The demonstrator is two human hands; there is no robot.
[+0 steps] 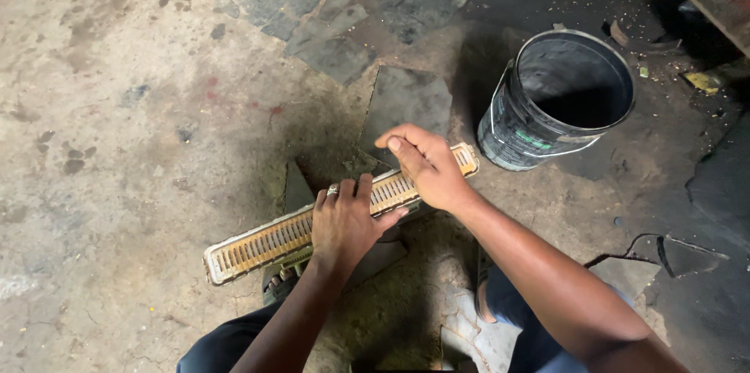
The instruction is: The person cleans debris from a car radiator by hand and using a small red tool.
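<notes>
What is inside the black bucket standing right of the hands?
The round black plastic bucket shows only dark inner wall and deep shadow; no contents are visible. Its bottom is too shadowed to tell, and its near inner wall is hidden by the rim.

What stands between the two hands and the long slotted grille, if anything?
Nothing visible does. The left hand lies directly over the middle of the grille, and the right hand grips it near its far end. The black bucket stands apart, beside that end.

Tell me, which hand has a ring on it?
The left hand, gripping the middle of the long slotted grille, wears the ring. The right hand, nearer the black bucket, has bare fingers.
</notes>
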